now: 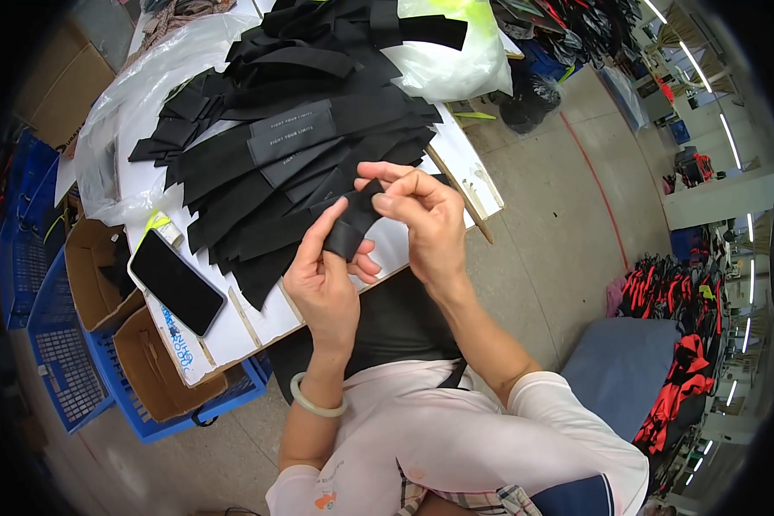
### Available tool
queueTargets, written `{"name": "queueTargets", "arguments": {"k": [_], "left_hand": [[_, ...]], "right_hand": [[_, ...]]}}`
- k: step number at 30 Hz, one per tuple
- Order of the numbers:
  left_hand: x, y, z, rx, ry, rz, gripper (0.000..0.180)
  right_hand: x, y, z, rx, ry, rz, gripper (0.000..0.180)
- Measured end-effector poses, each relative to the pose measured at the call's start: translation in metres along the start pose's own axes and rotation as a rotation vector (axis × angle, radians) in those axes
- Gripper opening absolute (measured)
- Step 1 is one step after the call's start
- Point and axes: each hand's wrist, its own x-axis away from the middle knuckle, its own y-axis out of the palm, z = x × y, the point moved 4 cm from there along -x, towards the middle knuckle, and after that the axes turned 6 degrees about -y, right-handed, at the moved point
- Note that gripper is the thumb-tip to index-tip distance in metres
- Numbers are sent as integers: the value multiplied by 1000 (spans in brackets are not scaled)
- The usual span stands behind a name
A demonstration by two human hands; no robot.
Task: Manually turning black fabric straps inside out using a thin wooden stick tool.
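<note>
Between both hands, over the near edge of the white table (232, 344), is a short black fabric strip (350, 230). My left hand (322, 288) pinches its lower part between thumb and fingers. The strip's upper end is gripped by my right hand (434, 225), thumb against fingertips. It looks folded or curved between them. Just beyond lies a wide, fanned pile of black fabric strips (224, 189), some with small pale print. A thick heap of more black strips (318, 60) lies behind it.
A smartphone (176, 282) with a dark screen lies left of the pile. Clear plastic bags (103, 163) and a white-yellow bag (451, 64) flank the heap. Cardboard boxes (159, 365) and blue crates (64, 344) stand at the left. Red-black goods (675, 292) are stacked far right.
</note>
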Motion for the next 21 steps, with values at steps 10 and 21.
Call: {"name": "queueTargets", "arguments": {"k": [10, 21], "left_hand": [[-21, -18, 21, -222, 1, -185, 32], [-32, -33, 31, -281, 18, -352, 30]], "right_hand": [[11, -5, 2, -164, 338, -293, 22], [41, 5, 14, -708, 792, -418, 35]]}}
